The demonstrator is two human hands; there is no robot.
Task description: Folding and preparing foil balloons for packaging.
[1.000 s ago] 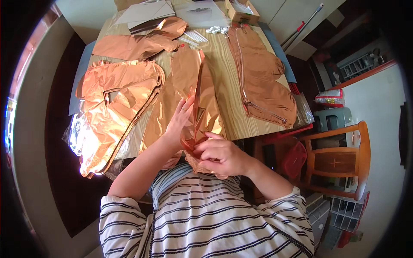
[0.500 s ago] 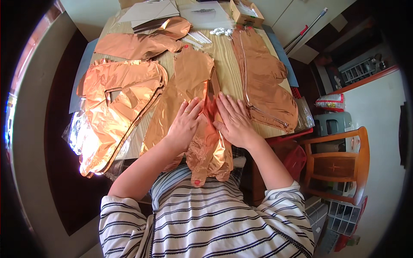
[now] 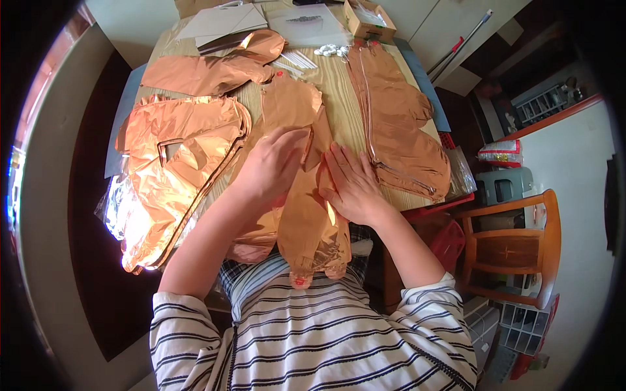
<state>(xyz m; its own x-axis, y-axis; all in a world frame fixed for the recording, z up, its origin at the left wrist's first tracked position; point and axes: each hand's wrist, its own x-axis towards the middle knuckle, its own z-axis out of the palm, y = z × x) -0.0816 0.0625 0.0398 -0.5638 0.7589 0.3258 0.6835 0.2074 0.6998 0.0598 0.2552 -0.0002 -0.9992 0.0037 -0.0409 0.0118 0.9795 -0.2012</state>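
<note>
A flat copper-coloured foil balloon [image 3: 300, 221] lies in front of me, its near end hanging over the table edge toward my striped shirt. My left hand [image 3: 270, 163] is closed, fingers curled, on a raised edge of it near its middle. Palm down, my right hand [image 3: 352, 179] rests on its right side with fingers stretched out. On the left are stacked foil balloons [image 3: 189, 124] with a cut-out in the middle. Another stack of copper foil balloons [image 3: 398, 124] lies to the right, and a further foil balloon [image 3: 195, 73] at the far left.
Along the far side are grey boards [image 3: 225, 26], a clear plastic sheet [image 3: 319, 32], a cardboard box [image 3: 368, 26], white sticks [image 3: 298, 60] and small white pieces [image 3: 330, 50]. A wooden chair [image 3: 508, 247] stands at the right. The wooden table [image 3: 336, 98] shows between the foils.
My left hand has risen from lying flat and curled its fingers on the foil edge. The near part of the foil looks flatter and smoother. My right hand stays almost in place.
</note>
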